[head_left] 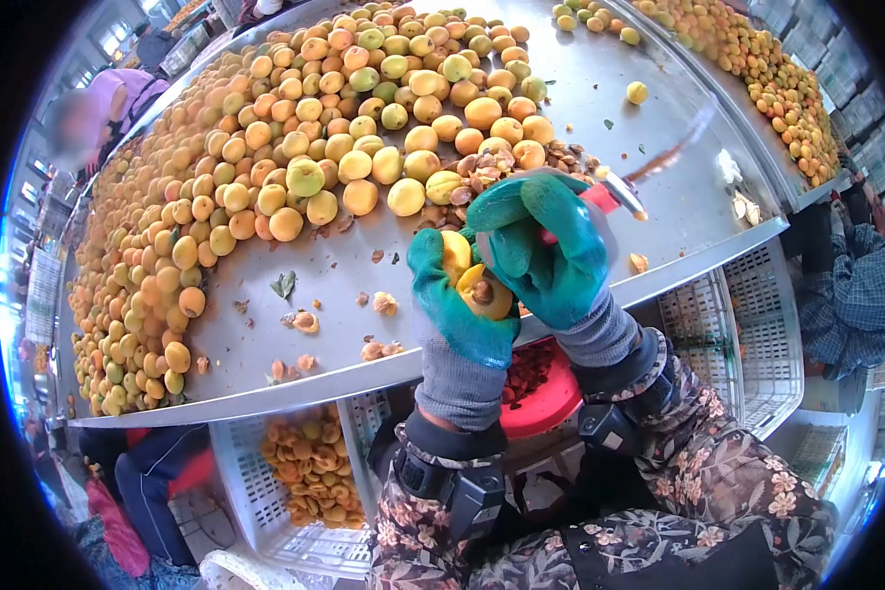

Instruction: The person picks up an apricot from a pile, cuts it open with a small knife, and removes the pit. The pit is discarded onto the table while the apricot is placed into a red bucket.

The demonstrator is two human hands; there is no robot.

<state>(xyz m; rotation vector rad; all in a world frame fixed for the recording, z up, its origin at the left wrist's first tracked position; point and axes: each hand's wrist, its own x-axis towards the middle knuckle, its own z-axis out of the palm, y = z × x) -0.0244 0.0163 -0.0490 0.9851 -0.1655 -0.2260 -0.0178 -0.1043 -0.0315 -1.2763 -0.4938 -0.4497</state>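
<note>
My left hand (457, 305), in a green-coated glove, is closed around a split apricot (484, 293). Its cut face points up at me, and a brown pit shows in the flesh. Right beside it, my right hand (546, 241) in a matching glove has its fingers curled round a red-handled knife (600, 197). The tool's far end sticks out to the right, and its blade is too blurred to trace fully. Whole apricots (403, 197) are heaped just beyond both hands on the metal table (354, 305). A pile of brown pits (487, 167) lies against my right glove.
A red basin (546, 403) with dark pieces sits below the table edge. A white crate (241, 482) at lower left holds apricot halves (315, 467). More white crates (757, 324) stand at right. Other people (118, 103) are around the table; more apricots (777, 93) lie far right.
</note>
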